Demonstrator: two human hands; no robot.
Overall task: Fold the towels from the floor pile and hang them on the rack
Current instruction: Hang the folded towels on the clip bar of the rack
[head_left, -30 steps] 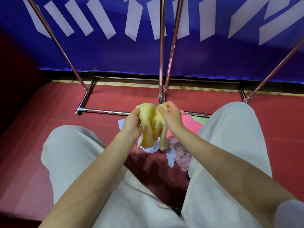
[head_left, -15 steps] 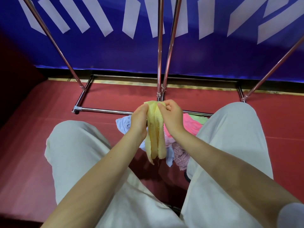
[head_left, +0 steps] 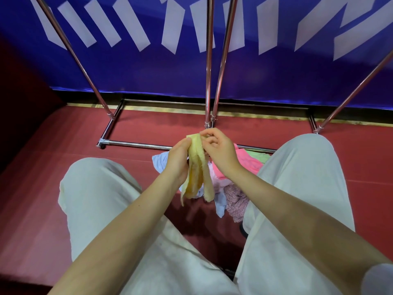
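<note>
Yellow towel (head_left: 198,167); pink, blue, green pile (head_left: 244,165); red floor (head_left: 42,199); blue-white banner (head_left: 148,67).

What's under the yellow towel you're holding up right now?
Below the yellow towel, held by the left hand and right hand, lies the floor pile: light blue, pink, green and patterned pieces show. The towel and hands hide the pile's middle.

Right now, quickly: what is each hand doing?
Left hand: holding the yellow towel near its top, fingers curled round it.
Right hand: pinching the same towel's top edge.
</note>
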